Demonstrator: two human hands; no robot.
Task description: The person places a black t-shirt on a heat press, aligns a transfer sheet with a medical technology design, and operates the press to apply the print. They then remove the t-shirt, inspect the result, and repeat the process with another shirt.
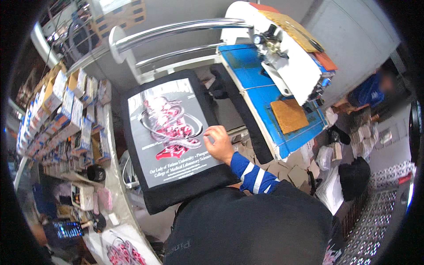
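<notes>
Fingertips of your right hand (217, 142) are pressing on the right edge of a printed transfer sheet (170, 132); the hand is lying loosely curled, fingers bent, pinching nothing; your left hand is not showing anywhere, so its state cannot be told. The sheet is lying flat on a black garment (176, 139), which is spread over the platen of a heat press (265, 88); the garment is draping past the platen toward your body. Judged from this, you are aligning or smoothing the sheet on the cloth; the next move is likely calling for an even, light touch so the glossy film is not creeping or wrinkling, and for the print staying square to the garment's edges.

Materials: the sheet is looking smooth and grey, rectangular, carrying a red-and-silver swirling figure with pale lettering beneath; the garment is looking soft and matte; the press is showing a blue slab, a white upper head and 2 curved chrome bars (176, 33); a brown rough-textured pad (289, 115) is resting on the blue slab. Small cartons (66, 115) are standing in rows along your left; your striped blue-and-white sleeve (249, 172) is emerging from a dark top.
</notes>
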